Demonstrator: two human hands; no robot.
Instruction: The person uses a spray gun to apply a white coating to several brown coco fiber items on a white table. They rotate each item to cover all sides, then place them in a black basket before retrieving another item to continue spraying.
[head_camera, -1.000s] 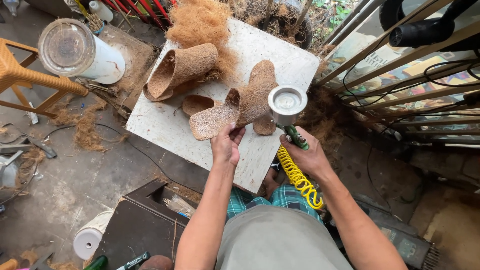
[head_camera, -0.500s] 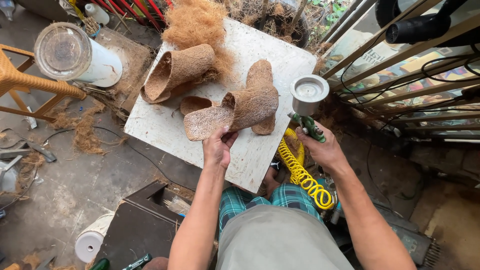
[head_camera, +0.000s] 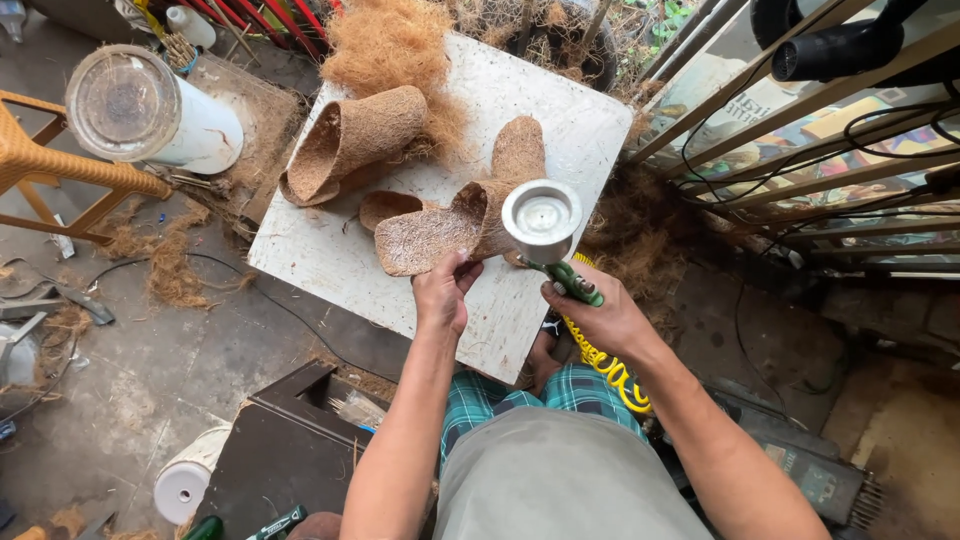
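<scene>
My left hand (head_camera: 443, 292) pinches the near edge of a curved brown coir sheet (head_camera: 432, 238) lying on the white board (head_camera: 330, 262). My right hand (head_camera: 602, 318) grips the green handle of a spray gun (head_camera: 542, 222) with a round metal cup on top, held above the sheet's right part. A yellow coiled hose (head_camera: 607, 364) hangs from the gun beside my knee. A rolled coir cone (head_camera: 345, 145) lies at the board's far left, a small oval coir piece (head_camera: 388, 207) next to it, and another coir strip (head_camera: 519, 152) behind the cup.
Loose coir fibre (head_camera: 392, 42) is heaped at the board's far edge. A white cylinder container (head_camera: 150, 110) and a wicker chair (head_camera: 60, 170) stand on the left. A dark box (head_camera: 270, 450) sits by my left leg, metal rails (head_camera: 800, 120) and cables on the right.
My right hand has swung the spray gun leftward, from off the board's right edge to over the coir sheet. My left hand stays on the sheet's near edge.
</scene>
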